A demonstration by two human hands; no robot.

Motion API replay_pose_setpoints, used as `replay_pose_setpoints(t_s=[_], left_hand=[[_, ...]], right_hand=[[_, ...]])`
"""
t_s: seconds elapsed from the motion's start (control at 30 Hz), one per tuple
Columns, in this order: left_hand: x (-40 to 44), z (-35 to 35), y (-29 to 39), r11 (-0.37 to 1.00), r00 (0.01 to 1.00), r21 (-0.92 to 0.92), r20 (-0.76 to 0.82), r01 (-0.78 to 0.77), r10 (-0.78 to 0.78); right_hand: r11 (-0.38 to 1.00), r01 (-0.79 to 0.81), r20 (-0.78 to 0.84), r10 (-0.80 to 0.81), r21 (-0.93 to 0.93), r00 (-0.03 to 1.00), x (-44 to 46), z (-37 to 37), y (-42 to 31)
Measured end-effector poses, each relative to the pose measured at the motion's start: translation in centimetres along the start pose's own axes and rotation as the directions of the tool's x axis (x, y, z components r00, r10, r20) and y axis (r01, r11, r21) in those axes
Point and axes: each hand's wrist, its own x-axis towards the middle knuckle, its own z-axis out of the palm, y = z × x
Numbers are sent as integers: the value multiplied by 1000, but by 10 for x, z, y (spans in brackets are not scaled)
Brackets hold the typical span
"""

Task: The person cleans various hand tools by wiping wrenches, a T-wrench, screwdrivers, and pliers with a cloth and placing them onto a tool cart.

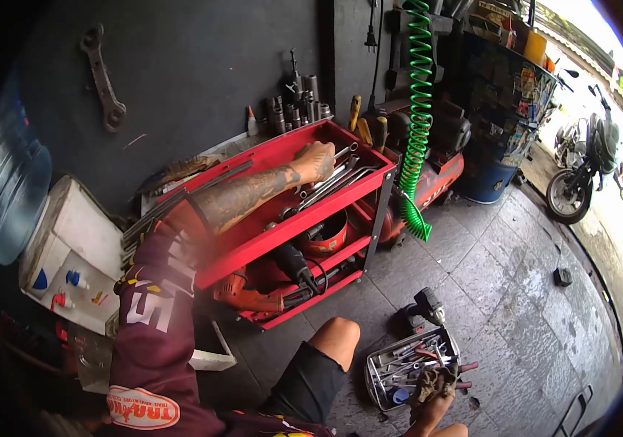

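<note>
My left hand (315,162) is inside the top tray of the red tool cart (282,237), its fingers curled and partly hidden. A wrench (346,150) sticks out from its far side, and the hand looks closed on it. More wrenches (334,183) lie in the tray just beside and below that hand. Low at the right, my right hand (435,409) is closed around a dirty, crumpled rag (435,384). That rag is over the near edge of a metal tray (372,379) on the floor, filled with several hand tools, some with red handles.
An impact driver (429,306) stands behind the floor tray. The cart's lower shelf carries an orange power tool (242,291). Sockets (293,113) line the ledge behind. A green coiled hose (417,109) hangs by a red compressor (435,197). A motorcycle (581,167) stands outside.
</note>
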Motion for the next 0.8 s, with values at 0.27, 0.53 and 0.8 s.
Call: replay_pose_setpoints(t_s=[0.27, 0.53, 0.8], left_hand=[[24, -12, -7, 890, 974, 400, 146, -220, 175], [44, -6, -37, 830, 889, 320, 146, -458, 434], [73, 8, -83, 701, 884, 560, 139, -441, 446]], right_hand=[[978, 162, -307, -195, -129, 932, -30, 38, -5], [903, 122, -484, -330, -411, 811, -63, 25, -17], [838, -46, -700, -424, -544, 575, -38, -92, 3]])
